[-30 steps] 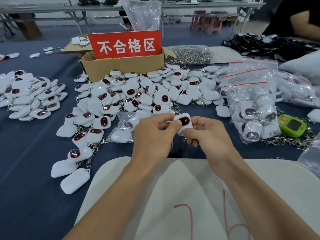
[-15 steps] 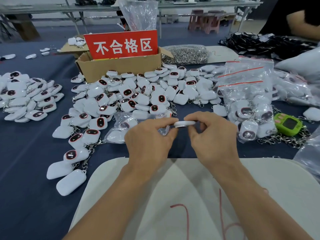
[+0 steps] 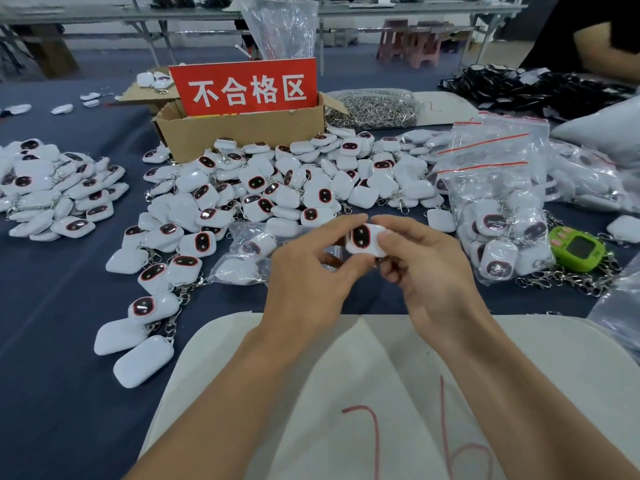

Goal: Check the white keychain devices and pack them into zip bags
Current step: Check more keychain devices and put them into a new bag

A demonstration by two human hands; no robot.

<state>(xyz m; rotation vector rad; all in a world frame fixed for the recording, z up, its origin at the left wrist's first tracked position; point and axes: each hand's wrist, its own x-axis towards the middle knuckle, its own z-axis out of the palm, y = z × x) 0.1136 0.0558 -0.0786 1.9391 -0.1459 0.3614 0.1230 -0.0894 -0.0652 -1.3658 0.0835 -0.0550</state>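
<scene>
Both hands hold one white keychain device [image 3: 363,239] above the blue table, its dark red-rimmed screen facing me. My left hand [image 3: 311,271] pinches its left edge between thumb and forefinger. My right hand [image 3: 429,268] grips its right side with thumb on top and fingers curled below. A big heap of the same white devices [image 3: 277,188] lies just beyond. A small zip bag [image 3: 249,254] with a few devices lies flat left of my hands. Filled red-sealed zip bags [image 3: 498,209] stand at the right.
A cardboard box [image 3: 239,129] with a red sign sits behind the heap. A second pile of devices [image 3: 59,192] lies far left. A green keychain toy [image 3: 576,249] lies at the right, a bag of metal clasps [image 3: 374,109] behind. A white pad [image 3: 346,393] covers the near table edge. Another person's arm [image 3: 606,53] shows top right.
The device was edge-on half a second ago; it has been turned so its screen faces me again. Both hands stayed in the same spot, still holding it.
</scene>
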